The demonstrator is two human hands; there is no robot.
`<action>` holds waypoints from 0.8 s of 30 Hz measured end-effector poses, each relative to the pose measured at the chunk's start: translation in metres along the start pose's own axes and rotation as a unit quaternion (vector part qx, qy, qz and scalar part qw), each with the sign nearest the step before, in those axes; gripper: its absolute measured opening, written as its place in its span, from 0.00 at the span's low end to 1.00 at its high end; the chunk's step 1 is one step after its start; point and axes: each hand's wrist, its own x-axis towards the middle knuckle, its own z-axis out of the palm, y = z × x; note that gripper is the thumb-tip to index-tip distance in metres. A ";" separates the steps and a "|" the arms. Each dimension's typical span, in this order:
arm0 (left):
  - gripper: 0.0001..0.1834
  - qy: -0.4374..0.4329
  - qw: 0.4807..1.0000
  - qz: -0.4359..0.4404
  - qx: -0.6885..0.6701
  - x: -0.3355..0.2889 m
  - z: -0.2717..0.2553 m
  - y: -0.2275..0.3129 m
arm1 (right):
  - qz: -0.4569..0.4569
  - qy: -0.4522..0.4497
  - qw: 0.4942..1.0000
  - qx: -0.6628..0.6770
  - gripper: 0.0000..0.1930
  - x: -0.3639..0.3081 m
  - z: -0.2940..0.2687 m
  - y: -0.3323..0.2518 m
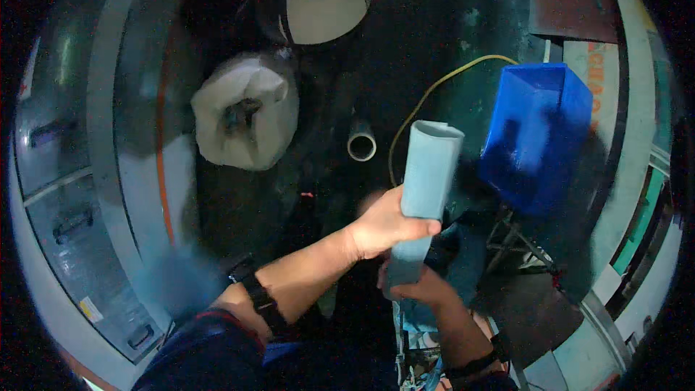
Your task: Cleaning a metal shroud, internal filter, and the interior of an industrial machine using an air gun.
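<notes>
A pale blue-grey flattened tube (427, 174) stands roughly upright in front of me, its open top end towards the far side. My left hand (384, 226) wraps around its middle, thumb across the front. My right hand (421, 289) grips its lower end from below. Both forearms come up from the lower edge, each with a dark wrist strap. The tube's bottom end is hidden behind my hands.
A blue plastic crate (539, 134) sits tilted to the right on a metal stand. A white sack (246, 112) lies open at the left, and a short grey pipe (361, 145) stands beside a yellow cable (423, 105). A grey cabinet (65, 195) runs along the left.
</notes>
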 end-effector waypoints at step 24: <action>0.30 0.269 0.913 -0.214 -0.220 0.081 -0.132 -0.093 | -0.187 0.332 0.826 -0.415 0.31 0.025 0.058 -0.066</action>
